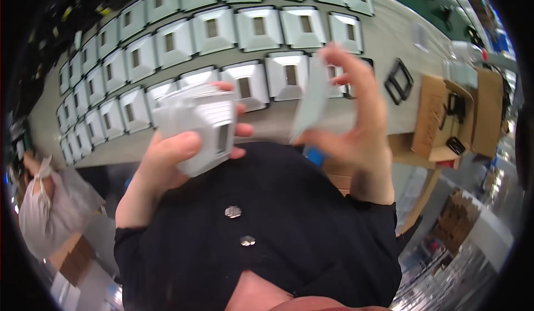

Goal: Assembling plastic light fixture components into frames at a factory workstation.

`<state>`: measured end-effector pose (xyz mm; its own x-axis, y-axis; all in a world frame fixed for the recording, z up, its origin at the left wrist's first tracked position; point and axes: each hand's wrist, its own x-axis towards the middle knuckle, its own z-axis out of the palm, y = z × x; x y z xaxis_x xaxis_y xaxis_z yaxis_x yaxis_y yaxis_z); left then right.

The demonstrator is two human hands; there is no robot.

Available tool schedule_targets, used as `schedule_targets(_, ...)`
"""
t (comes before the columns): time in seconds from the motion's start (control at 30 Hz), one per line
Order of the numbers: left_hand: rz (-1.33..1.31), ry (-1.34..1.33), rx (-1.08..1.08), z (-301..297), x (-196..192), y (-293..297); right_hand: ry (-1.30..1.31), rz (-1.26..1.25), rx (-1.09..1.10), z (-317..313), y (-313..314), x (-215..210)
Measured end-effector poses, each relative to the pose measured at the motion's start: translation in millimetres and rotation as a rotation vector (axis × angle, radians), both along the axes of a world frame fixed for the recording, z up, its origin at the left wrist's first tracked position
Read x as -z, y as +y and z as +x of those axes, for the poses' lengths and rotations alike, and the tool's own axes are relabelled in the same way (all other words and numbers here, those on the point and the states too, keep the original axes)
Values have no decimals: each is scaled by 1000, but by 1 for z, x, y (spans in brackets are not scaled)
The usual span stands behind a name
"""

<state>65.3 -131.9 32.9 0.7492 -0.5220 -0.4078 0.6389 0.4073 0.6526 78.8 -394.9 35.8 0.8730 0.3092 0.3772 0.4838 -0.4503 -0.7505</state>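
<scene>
My left hand [178, 152] is closed around a stack of white rectangular plastic covers [203, 122], thumb in front and fingertips showing at the stack's right side. The front cover has a dark rectangular slot. One single white cover [312, 97], seen nearly edge-on and blurred, is gripped in my right hand [359, 105] between the fingers at its top and the thumb at its lower end. Both hands are raised over the near edge of the table. Behind them lie rows of similar white covers [258, 27], set in black frames, each with a dark slot.
Two loose black frames [399, 81] lie on the beige tabletop [384, 36] right of the rows. An open cardboard box [429, 116] holding black parts stands at the right end. A tied white plastic bag [53, 211] is at the lower left.
</scene>
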Motion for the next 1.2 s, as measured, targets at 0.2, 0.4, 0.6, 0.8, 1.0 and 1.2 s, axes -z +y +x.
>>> schedule_targets(0.2,76,28,-71,6,8,6,183,-616,188,8,-100,1)
schedule_targets(0.4,113,5,-45,7,6,-3,224,-703,102,17,-106,12)
schedule_targets(0.6,132,3,-58,9,7,-5,227,-711,93,17,-106,14)
schedule_targets(0.8,127,7,-38,15,7,-4,336,-647,113,8,-103,13)
schedule_targets(1.0,7,66,-74,6,4,13,248,-497,272,4,-76,21)
schedule_targets(1.2,-142,67,-4,-10,11,39,384,-267,429,-20,-79,50)
